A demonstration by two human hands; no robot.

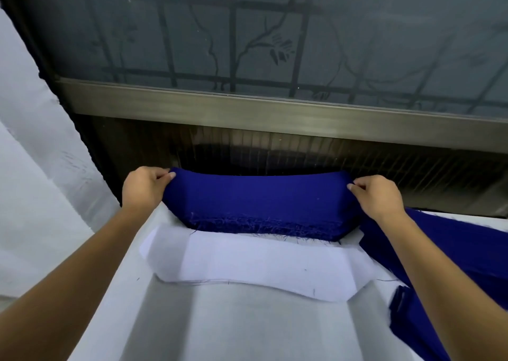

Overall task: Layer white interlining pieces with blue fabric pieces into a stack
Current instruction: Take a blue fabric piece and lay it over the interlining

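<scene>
Blue cloth (261, 201) hangs between two hands, raised off the desk (247, 327) by its far corners. The left hand (143, 187) pinches the left corner, its fingers (165, 174) curled over the edge. The right hand (376, 195) does the same on the right corner, with its fingers (357, 184) bent round the fabric. Holding both corners apart keeps the piece stretched flat and lets it be lined up, as I judge it, with the white interlining (261, 261) lying just in front of it. The frayed near edge of the blue piece hangs at the far edge of the interlining, so the blue seems about to be laid over the white as the next layer.

The count is two hands and one blue piece in them, though its thick frayed edge may hide more than one ply, which I cannot tell. One interlining piece shows on top, and whether others lie beneath it is unclear. More blue fabric (453, 250) lies heaped at the right, within easy reach of the right hand, with its number of pieces unclear. A white sheet (33, 168) hangs at the left.
</scene>
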